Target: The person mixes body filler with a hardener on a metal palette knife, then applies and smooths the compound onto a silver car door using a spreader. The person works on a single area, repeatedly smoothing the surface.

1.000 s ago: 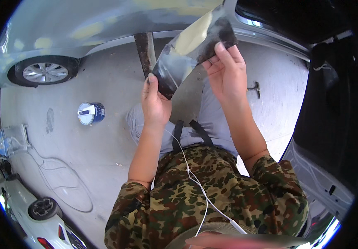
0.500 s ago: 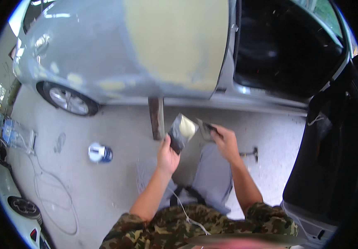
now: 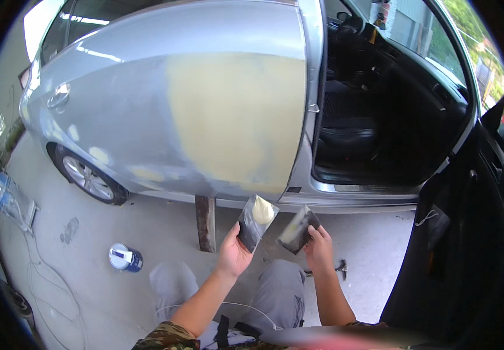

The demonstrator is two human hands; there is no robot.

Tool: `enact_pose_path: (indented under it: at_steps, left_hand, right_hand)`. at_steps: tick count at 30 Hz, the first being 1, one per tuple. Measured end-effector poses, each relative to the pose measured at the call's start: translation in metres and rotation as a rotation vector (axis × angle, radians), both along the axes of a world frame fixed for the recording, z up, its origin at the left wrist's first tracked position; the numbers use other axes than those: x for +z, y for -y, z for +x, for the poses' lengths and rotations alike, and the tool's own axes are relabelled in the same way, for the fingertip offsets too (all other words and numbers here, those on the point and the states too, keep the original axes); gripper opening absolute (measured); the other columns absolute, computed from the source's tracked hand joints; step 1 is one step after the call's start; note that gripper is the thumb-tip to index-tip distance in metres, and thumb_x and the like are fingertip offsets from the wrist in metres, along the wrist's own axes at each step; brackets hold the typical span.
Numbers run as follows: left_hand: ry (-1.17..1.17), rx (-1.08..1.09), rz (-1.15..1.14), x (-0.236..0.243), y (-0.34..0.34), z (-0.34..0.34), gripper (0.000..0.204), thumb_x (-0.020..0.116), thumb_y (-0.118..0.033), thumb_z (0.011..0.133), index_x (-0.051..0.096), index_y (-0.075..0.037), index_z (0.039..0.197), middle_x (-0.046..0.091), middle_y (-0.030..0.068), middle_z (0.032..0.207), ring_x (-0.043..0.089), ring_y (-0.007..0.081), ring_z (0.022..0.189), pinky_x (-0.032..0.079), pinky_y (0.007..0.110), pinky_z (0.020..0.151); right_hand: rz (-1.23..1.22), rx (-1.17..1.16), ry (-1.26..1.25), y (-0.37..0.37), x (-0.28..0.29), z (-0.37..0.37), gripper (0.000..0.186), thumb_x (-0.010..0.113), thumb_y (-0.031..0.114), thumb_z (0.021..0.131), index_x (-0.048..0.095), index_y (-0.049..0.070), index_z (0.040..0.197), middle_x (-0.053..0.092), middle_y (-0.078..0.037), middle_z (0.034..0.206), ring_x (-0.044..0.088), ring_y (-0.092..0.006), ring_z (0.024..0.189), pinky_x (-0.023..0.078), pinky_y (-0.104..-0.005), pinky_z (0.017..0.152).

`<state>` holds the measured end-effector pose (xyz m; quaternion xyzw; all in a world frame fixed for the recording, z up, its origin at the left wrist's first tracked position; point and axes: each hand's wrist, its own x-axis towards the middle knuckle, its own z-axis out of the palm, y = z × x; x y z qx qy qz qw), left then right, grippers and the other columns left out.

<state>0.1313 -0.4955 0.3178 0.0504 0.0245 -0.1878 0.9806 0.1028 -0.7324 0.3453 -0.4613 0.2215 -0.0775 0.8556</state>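
My left hand [image 3: 234, 255] is closed on a dark, flat putty board [image 3: 250, 232], a rectangular plate with grey smears. A smooth lump of cream-coloured body filler [image 3: 263, 211] sits at its upper end. My right hand [image 3: 320, 249] grips a dark, flat putty spreader [image 3: 300, 231] by its edge, with its broad, filler-streaked face showing. The two plates are apart, side by side over the floor just below the car. Beyond them is the silver-grey rear door [image 3: 123, 111], with a large pale-yellow filler patch [image 3: 234, 116] and several smaller pale spots along its lower edge.
The front door [image 3: 468, 233] stands open on the right. A brown, worn plank [image 3: 206, 224] reaches out from under the sill. On the floor are a blue-and-white tin [image 3: 126, 258], a hammer-like tool [image 3: 342, 269] by my right forearm, and a pale hose [image 3: 53, 286] at left.
The view has tilted up, showing more of the car. My right hand has turned the spreader so that its flat face shows. My left hand still holds the board with filler.
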Motion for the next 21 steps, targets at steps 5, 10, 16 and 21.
enact_pose_path:
  at_steps: [5, 10, 16, 21]
  left_hand:
    - [0.060, 0.047, 0.013, 0.015, -0.044, 0.007, 0.039, 0.048, -0.022, 0.110, 0.052, 0.002, 0.141, 0.060, 0.0112, 0.143, 0.057, 0.0235, 0.134, 0.043, 0.041, 0.117]
    - [0.188, 0.151, 0.129, 0.028, -0.101, 0.023, 0.045, 0.046, -0.024, 0.111, 0.045, 0.003, 0.147, 0.054, 0.0116, 0.150, 0.051, 0.0236, 0.139, 0.037, 0.040, 0.120]
    - [0.315, 0.217, 0.132, 0.009, -0.169, 0.044, 0.043, 0.042, -0.024, 0.113, 0.046, 0.001, 0.147, 0.055, 0.0113, 0.149, 0.052, 0.0223, 0.138, 0.039, 0.040, 0.117]
    - [0.297, 0.206, 0.239, 0.012, -0.208, 0.044, 0.044, 0.043, -0.028, 0.113, 0.047, 0.000, 0.146, 0.056, 0.0105, 0.146, 0.053, 0.0211, 0.136, 0.041, 0.039, 0.114]
  right_hand:
    - [-0.157, 0.037, 0.151, -0.052, 0.011, 0.035, 0.018, 0.061, 0.012, 0.102, 0.070, 0.005, 0.116, 0.067, 0.005, 0.088, 0.053, -0.0020, 0.067, 0.039, -0.0207, 0.057]
    - [-0.498, -0.070, 0.154, -0.125, 0.034, 0.055, 0.020, 0.062, 0.011, 0.101, 0.074, 0.000, 0.112, 0.058, 0.008, 0.086, 0.046, -0.0020, 0.072, 0.036, -0.0209, 0.061]
    - [-0.975, -0.215, 0.354, -0.222, 0.046, 0.055, 0.026, 0.063, 0.009, 0.101, 0.070, -0.005, 0.122, 0.054, 0.005, 0.085, 0.043, -0.0061, 0.077, 0.035, -0.0230, 0.065]
    - [-1.189, -0.259, 0.468, -0.287, 0.073, 0.039, 0.023, 0.062, 0.002, 0.100, 0.071, -0.003, 0.120, 0.069, -0.004, 0.099, 0.059, -0.0112, 0.083, 0.046, -0.0226, 0.074]
